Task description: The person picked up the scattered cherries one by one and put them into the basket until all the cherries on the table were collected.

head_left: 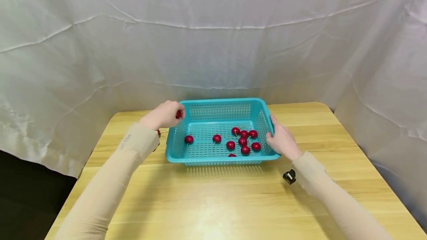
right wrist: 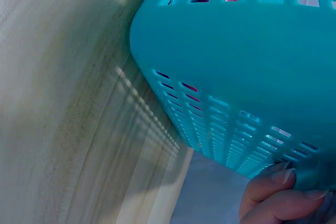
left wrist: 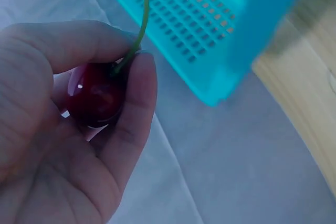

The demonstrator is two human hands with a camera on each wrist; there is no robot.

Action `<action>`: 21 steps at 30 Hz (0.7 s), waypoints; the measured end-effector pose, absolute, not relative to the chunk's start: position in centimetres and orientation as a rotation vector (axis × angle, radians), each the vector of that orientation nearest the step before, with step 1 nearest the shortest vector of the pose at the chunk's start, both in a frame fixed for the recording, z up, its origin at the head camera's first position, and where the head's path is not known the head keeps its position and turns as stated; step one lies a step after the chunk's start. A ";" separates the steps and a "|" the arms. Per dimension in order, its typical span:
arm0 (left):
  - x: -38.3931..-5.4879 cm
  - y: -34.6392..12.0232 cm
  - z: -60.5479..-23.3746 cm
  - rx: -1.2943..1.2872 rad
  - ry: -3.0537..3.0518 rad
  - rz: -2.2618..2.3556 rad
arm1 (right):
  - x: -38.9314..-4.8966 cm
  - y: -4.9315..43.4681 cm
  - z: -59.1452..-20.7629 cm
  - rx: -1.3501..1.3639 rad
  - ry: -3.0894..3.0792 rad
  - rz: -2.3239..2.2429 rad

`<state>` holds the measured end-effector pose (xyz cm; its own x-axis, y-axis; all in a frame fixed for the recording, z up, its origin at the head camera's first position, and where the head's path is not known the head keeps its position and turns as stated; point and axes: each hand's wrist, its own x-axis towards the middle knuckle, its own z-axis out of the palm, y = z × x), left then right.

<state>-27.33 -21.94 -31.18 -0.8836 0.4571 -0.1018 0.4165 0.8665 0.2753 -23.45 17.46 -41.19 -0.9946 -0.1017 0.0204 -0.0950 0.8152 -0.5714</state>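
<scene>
My left hand (head_left: pixel 165 115) is by the left end of a turquoise plastic basket (head_left: pixel 220 159), pinching a dark red cherry (left wrist: pixel 97 95) between thumb and fingers. Its green stem (left wrist: pixel 143 27) sticks up past the fingertips in the left wrist view. At the basket's right end, my right hand (head_left: pixel 283 140) grips the rim, thumb inside and fingers against the outer side. Several cherries lie on the basket floor, bunched mostly towards the right, with one cherry (head_left: pixel 188 139) near the left wall and another cherry (head_left: pixel 217 138) around the middle.
The basket stands on a light wooden table (head_left: pixel 207 203). Beside my left cuff, another cherry (head_left: pixel 159 132) shows partly, the sleeve hiding some of it. A small black device (head_left: pixel 289 176) is at my right wrist. Pale cloth (head_left: pixel 213 55) hangs behind and at the sides.
</scene>
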 end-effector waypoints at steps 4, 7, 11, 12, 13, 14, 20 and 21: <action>-27.8 -19.9 -31.0 0.718 2.868 0.388 | -23.4 17.7 -41.1 -0.155 2.992 -0.929; -28.0 -18.7 -31.1 0.737 2.855 0.402 | -23.5 17.7 -41.1 -0.154 2.993 -0.917; -28.1 -17.1 -31.2 0.763 2.839 0.396 | -23.5 17.7 -41.0 -0.165 2.998 -0.918; -28.2 -16.7 -31.2 0.777 2.836 0.390 | -23.5 17.6 -41.0 -0.165 2.997 -0.921; -28.1 -16.4 -31.3 0.789 2.831 0.385 | -23.5 17.6 -41.0 -0.165 2.995 -0.921; -28.2 -16.0 -31.4 0.789 2.822 0.384 | -23.5 17.5 -41.0 -0.167 2.990 -0.926; -28.2 -13.7 -32.6 0.746 2.745 0.405 | -23.1 17.4 -41.1 -0.166 2.971 -0.939; -28.2 -13.3 -32.8 0.746 2.737 0.404 | -23.0 17.4 -41.2 -0.167 2.975 -0.939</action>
<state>-28.20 -13.25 -32.75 -0.8289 0.5267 -0.1886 0.4498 0.8278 0.3353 -23.04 17.36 -41.18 -0.9942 -0.1068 0.0158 -0.0965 0.8136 -0.5734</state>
